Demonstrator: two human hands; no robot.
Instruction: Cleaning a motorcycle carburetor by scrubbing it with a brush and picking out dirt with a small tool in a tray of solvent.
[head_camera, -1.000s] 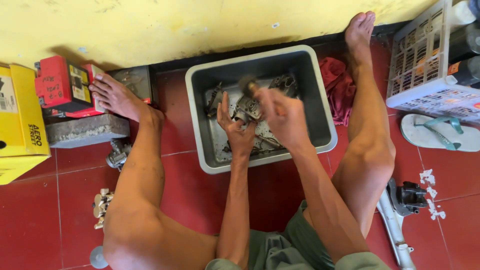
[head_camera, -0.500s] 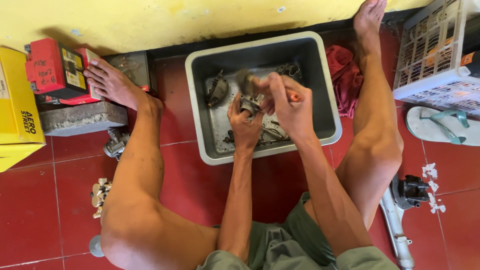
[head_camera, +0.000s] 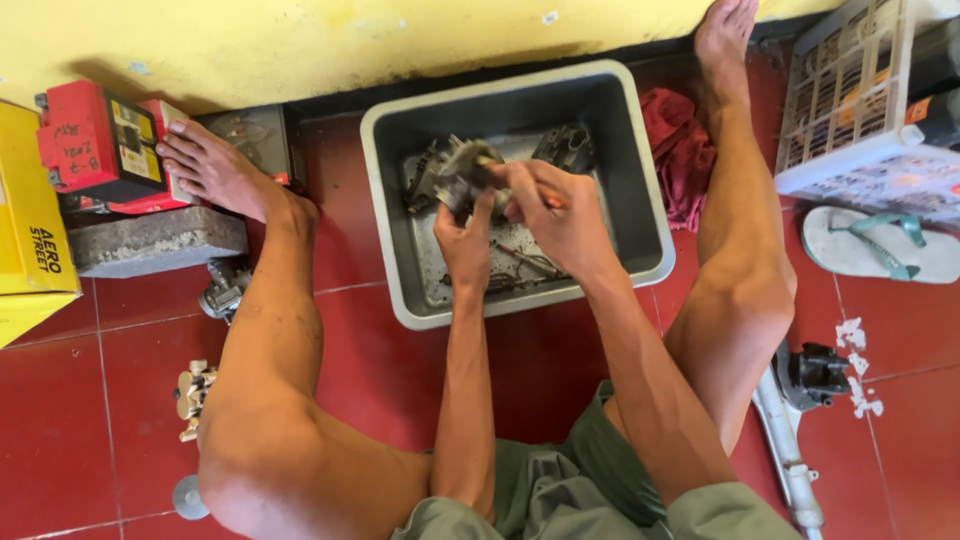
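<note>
I sit on a red tiled floor with my legs around a grey plastic tub (head_camera: 645, 245) that holds several greasy metal engine parts. My left hand (head_camera: 465, 235) grips a dark round metal gear part (head_camera: 458, 170) above the tub. My right hand (head_camera: 560, 215) holds a thin brush-like tool with an orange handle (head_camera: 548, 200) against that part. More metal parts (head_camera: 565, 148) lie at the back of the tub.
A red cloth (head_camera: 680, 150) lies right of the tub. A white basket (head_camera: 870, 110) and a sandal (head_camera: 875, 245) are at right. Red battery boxes (head_camera: 95, 145), a concrete block (head_camera: 150, 240) and a yellow box (head_camera: 30, 230) stand left. Small metal parts (head_camera: 195, 395) and a metal bracket (head_camera: 800, 400) lie on the floor.
Both hands have lifted the gear part a little toward the back left of the tub, and the right hand has turned over it.
</note>
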